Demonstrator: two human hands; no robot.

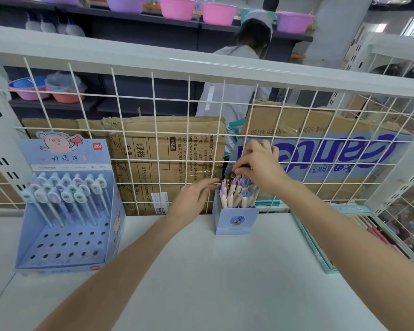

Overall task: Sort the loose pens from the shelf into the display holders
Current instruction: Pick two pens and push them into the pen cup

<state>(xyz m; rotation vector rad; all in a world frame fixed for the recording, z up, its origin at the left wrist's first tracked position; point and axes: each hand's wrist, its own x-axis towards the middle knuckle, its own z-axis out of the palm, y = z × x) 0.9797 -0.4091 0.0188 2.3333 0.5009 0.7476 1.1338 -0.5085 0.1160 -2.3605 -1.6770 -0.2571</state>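
Observation:
A small blue square pen holder [234,219] stands on the white shelf [201,271] against the wire grid, packed with several pastel pens [237,191]. My right hand [261,163] hovers over it, fingers curled and pinching the tops of the pens. My left hand [191,199] reaches in from the left, its fingertips touching the holder's left rim near the pen tops. At the left stands a blue stepped display holder [65,235] with a pig card; several capped pens [67,194] fill its back rows and the front holes are bare.
A white wire grid [153,144] backs the shelf, with cardboard boxes [167,158] behind it. A teal tray of pens [359,232] lies at the right edge. A person [246,68] stands beyond the grid by shelves of pink and purple basins.

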